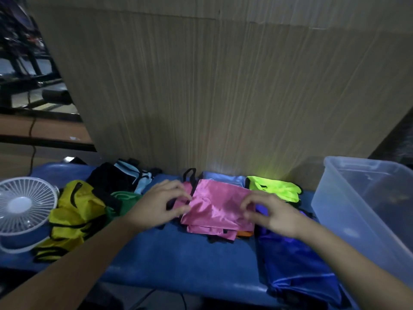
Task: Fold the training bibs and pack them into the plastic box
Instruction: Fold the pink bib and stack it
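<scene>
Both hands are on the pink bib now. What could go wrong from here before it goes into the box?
1. The pink bib looks slippery; held only at its edges by the left hand and right hand, its folds may slide apart.
2. It lies on other bibs, so an orange one beneath might lift with it.
3. The blue bib hangs over the table edge and may slip.

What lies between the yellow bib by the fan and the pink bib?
In the head view, a green bib lies between the yellow bib and the pink bib, with the left hand over that stretch.
</scene>
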